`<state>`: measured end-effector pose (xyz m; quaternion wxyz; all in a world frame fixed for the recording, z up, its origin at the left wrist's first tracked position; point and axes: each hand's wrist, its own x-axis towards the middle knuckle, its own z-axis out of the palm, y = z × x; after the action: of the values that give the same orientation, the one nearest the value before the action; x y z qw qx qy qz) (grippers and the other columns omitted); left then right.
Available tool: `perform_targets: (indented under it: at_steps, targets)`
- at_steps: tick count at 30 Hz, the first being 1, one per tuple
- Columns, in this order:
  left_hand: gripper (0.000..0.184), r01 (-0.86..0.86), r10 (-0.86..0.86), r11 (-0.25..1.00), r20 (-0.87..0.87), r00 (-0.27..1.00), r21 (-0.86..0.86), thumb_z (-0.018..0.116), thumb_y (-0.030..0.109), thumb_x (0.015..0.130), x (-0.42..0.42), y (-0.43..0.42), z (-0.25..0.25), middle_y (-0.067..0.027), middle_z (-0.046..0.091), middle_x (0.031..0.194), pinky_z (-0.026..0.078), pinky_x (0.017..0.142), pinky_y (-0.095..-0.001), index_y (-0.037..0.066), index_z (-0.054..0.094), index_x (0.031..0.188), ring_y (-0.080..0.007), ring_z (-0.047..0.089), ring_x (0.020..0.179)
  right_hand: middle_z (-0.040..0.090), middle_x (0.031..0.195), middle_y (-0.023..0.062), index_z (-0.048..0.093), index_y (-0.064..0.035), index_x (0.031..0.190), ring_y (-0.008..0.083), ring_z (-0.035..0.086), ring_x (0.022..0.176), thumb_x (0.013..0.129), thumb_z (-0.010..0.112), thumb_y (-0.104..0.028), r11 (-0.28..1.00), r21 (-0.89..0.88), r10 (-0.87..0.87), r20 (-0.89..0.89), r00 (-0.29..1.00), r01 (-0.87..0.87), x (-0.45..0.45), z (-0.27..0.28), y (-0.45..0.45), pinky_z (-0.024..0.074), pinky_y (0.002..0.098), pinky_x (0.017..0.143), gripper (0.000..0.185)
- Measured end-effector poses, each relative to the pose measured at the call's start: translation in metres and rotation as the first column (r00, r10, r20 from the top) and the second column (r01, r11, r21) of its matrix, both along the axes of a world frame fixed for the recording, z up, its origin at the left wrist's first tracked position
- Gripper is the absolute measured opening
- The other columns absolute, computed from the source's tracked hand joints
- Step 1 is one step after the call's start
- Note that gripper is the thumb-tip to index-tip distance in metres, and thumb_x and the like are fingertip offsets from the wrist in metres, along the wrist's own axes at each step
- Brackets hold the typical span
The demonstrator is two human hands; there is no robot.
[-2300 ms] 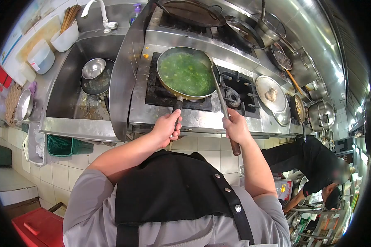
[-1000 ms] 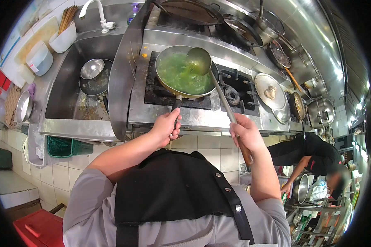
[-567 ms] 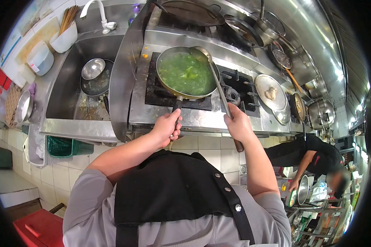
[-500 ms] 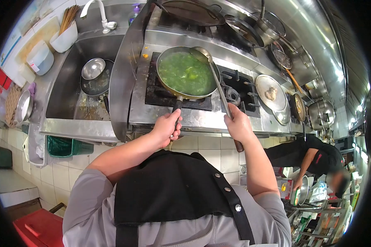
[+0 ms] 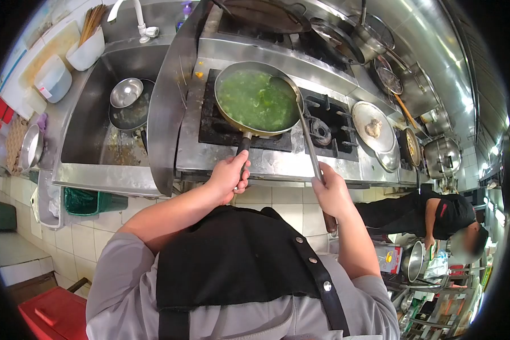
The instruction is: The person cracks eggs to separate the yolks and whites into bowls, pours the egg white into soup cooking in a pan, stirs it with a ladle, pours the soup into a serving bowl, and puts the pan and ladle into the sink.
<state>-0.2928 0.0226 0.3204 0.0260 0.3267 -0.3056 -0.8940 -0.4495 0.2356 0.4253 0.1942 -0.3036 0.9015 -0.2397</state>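
A frying pan (image 5: 223, 115) full of green, soupy liquid with leafy bits (image 5: 249, 99) sits on the left burner. My left hand (image 5: 229, 174) is wrapped round the pan's black handle. My right hand (image 5: 330, 191) grips the long metal shaft of a ladle (image 5: 307, 130), whose brown end sticks out below my fist. The ladle's bowl lies in the liquid at the pan's right side, partly sunk and hidden.
Right of the pan are a bare burner (image 5: 321, 131) and a round lid (image 5: 372, 131) with a lump on it. A metal divider (image 5: 173, 107) separates the stove from a sink (image 5: 76, 141) holding a pan and bowl. At right, a co-worker (image 5: 447, 218) bends over a metal bowl (image 5: 415, 262).
The ladle's bowl has gone lower into the liquid and slightly right, and my right hand has moved a little down and right. My left hand stays put. The co-worker has shifted.
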Motion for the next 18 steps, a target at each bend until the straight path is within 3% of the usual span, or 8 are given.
perform_targets:
  at_steps: [2,5,9,12,15,16,18]
  targets:
    - [0.037,-0.005,0.005,1.000,-0.004,1.000,-0.002,0.057,0.045,0.100,0.000,0.001,0.001,0.0003,0.050,0.069,0.027,0.041,-0.0249,0.009,0.052,0.099,-0.0093,0.041,0.047,0.064,0.075,0.0110,0.051,0.0019,0.134,0.0203,0.062,0.059,0.092,0.059,-0.012,0.990,-0.075,-0.089,0.297,0.951,0.116,0.004,0.011,0.008,0.0497,0.0344,0.055,0.045]
    - [0.036,-0.002,0.002,1.000,0.002,1.000,-0.013,0.057,0.045,0.100,-0.001,0.000,0.000,0.0003,0.050,0.069,0.027,0.041,-0.0247,0.009,0.052,0.099,-0.0093,0.041,0.047,0.058,0.071,0.0030,0.052,0.0035,0.134,0.0089,0.052,0.054,0.093,0.059,-0.009,0.964,-0.190,-0.056,0.542,0.839,0.186,-0.001,0.022,0.020,0.0421,0.0286,0.048,0.043]
    - [0.036,0.006,-0.006,1.000,-0.004,1.000,-0.024,0.057,0.045,0.100,-0.001,0.000,-0.002,0.0004,0.050,0.068,0.027,0.041,-0.0250,0.010,0.053,0.099,-0.0094,0.041,0.047,0.060,0.072,0.0058,0.052,0.0022,0.136,0.0116,0.055,0.056,0.092,0.060,-0.009,0.975,-0.196,-0.041,0.289,0.956,0.102,-0.013,0.011,0.015,0.0443,0.0305,0.052,0.046]
    - [0.036,0.006,-0.006,1.000,0.003,1.000,-0.019,0.057,0.046,0.100,0.000,0.000,-0.002,0.0005,0.050,0.068,0.026,0.041,-0.0257,0.010,0.053,0.098,-0.0095,0.041,0.047,0.064,0.075,0.0124,0.053,-0.0006,0.135,0.0205,0.063,0.066,0.090,0.061,-0.013,0.993,-0.107,0.048,-0.036,0.998,-0.052,-0.029,0.003,-0.008,0.0502,0.0356,0.063,0.048]
    - [0.035,0.013,-0.012,0.999,0.018,1.000,-0.040,0.057,0.046,0.100,-0.001,0.001,0.001,0.0012,0.049,0.068,0.029,0.043,-0.0257,0.012,0.051,0.093,-0.0089,0.041,0.048,0.069,0.086,0.0207,0.055,-0.0027,0.135,0.0325,0.069,0.081,0.088,0.063,-0.017,0.994,-0.090,0.049,-0.127,0.991,-0.060,-0.037,-0.009,-0.035,0.0525,0.0405,0.077,0.050]
    - [0.035,0.007,-0.007,0.999,0.009,1.000,-0.041,0.057,0.046,0.100,-0.002,0.001,0.000,0.0012,0.050,0.068,0.028,0.042,-0.0254,0.012,0.051,0.093,-0.0087,0.041,0.048,0.070,0.097,0.0254,0.055,-0.0020,0.135,0.0403,0.068,0.090,0.088,0.063,-0.019,0.993,-0.084,0.062,-0.177,0.982,-0.078,-0.043,-0.019,-0.043,0.0525,0.0435,0.082,0.050]
    - [0.035,0.010,-0.009,0.999,0.008,1.000,-0.044,0.056,0.046,0.100,-0.003,0.000,-0.001,0.0011,0.049,0.069,0.028,0.042,-0.0253,0.012,0.051,0.092,-0.0087,0.041,0.048,0.069,0.100,0.0270,0.054,-0.0010,0.134,0.0422,0.067,0.094,0.087,0.063,-0.018,0.991,-0.071,0.097,-0.234,0.967,-0.117,-0.043,-0.030,-0.053,0.0521,0.0445,0.085,0.051]
